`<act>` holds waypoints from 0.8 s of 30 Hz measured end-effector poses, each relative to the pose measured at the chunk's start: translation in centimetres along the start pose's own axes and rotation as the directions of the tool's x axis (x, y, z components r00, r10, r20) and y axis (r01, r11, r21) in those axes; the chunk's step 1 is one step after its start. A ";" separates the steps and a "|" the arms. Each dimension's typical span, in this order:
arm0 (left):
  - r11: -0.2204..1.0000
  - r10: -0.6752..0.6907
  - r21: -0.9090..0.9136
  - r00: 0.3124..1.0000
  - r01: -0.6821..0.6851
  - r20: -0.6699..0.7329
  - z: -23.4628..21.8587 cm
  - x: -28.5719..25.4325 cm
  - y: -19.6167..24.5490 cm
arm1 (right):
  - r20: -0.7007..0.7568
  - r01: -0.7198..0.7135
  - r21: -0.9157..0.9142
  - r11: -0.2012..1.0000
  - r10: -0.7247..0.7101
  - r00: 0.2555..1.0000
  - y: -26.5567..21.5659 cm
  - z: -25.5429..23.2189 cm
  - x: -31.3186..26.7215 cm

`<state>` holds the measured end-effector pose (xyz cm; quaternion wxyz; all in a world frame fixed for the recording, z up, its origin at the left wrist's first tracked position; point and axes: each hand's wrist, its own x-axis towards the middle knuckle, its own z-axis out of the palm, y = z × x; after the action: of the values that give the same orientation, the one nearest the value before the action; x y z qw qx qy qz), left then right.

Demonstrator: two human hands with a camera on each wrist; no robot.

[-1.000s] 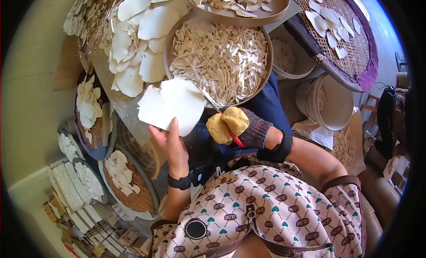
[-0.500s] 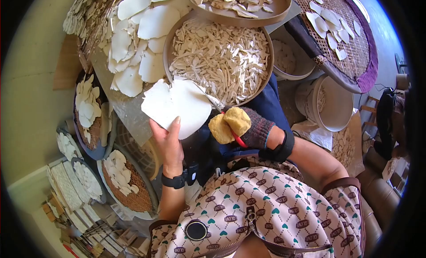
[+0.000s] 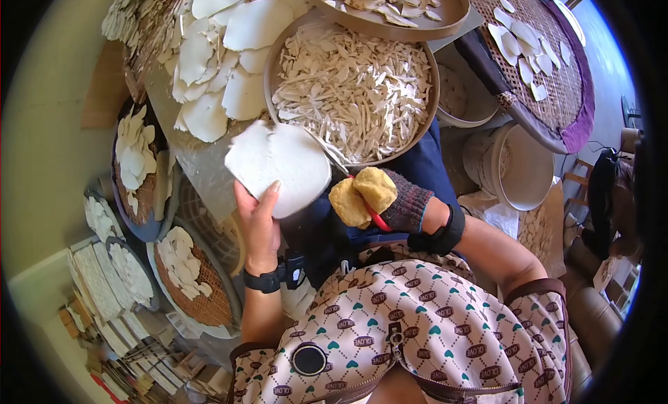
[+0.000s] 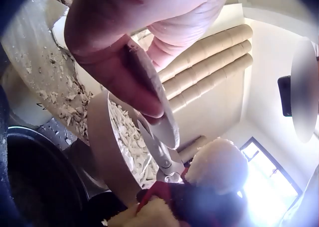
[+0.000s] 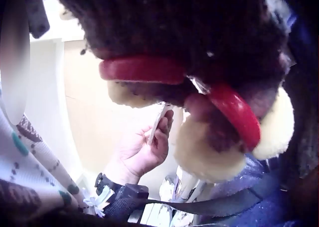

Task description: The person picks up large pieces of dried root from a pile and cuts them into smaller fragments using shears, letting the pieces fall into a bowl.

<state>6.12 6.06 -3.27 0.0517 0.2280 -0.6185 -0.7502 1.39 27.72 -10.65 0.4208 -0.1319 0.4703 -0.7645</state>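
Observation:
My bare left hand (image 3: pixel 259 229) holds a broad, flat white slice (image 3: pixel 280 169) between thumb and fingers. Edge-on in the left wrist view, the slice (image 4: pixel 158 95) looks thin. My right hand (image 3: pixel 409 202), in a dark knitted glove, grips red-handled scissors (image 3: pixel 379 220) with lumps of yellow foam (image 3: pixel 376 188) around the handles. Their metal blades (image 3: pixel 332 155) reach to the slice's right edge. In the right wrist view, the red handle loops (image 5: pixel 144 70) curve around the gloved fingers.
Just beyond the slice stands a round pan (image 3: pixel 433 91) full of white trimmings, with another pan (image 3: pixel 407 33) behind it. Large white slices (image 3: pixel 247 91) are piled at left. Woven trays (image 3: pixel 216 293) and a white bucket (image 3: pixel 518 169) stand around the lap.
My left hand has shifted the slice slightly right and turned it, so its outline now looks rounder. The scissors stay close to its edge.

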 end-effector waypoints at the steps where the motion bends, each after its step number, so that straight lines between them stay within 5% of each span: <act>1: 1.000 -0.004 0.000 1.000 0.004 0.025 0.0 0.0 0.1 | -0.012 -0.007 0.020 1.000 0.008 1.000 0.0 0.0 0.0; 7: 0.997 -0.066 -0.045 0.994 0.070 0.085 -1.1 0.3 0.0 | 0.030 0.058 -0.162 0.985 -0.053 0.998 1.0 -0.3 0.1; 11: 0.998 -0.062 -0.015 0.993 0.064 0.096 -1.1 0.4 0.1 | 0.095 0.207 -0.443 0.872 -0.184 0.978 0.8 -0.7 -0.1; 15: 0.999 -0.041 0.009 0.994 0.040 0.106 -1.1 0.5 0.4 | 0.150 0.322 -0.539 0.778 -0.288 0.946 0.7 -0.7 0.0; 20: 0.993 -0.077 0.099 0.978 0.059 0.194 -1.0 0.3 1.0 | 0.045 0.155 -0.285 0.946 -0.148 0.988 1.1 -0.7 0.1; 24: 0.998 -0.044 0.052 0.995 0.040 0.091 -1.1 0.6 0.8 | 0.122 0.181 -0.307 0.934 -0.150 0.981 0.2 -0.9 -0.2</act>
<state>5.87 4.71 -2.77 0.0016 0.2073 -0.6340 -0.7450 1.13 28.40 -11.25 0.3505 -0.2735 0.5532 -0.7045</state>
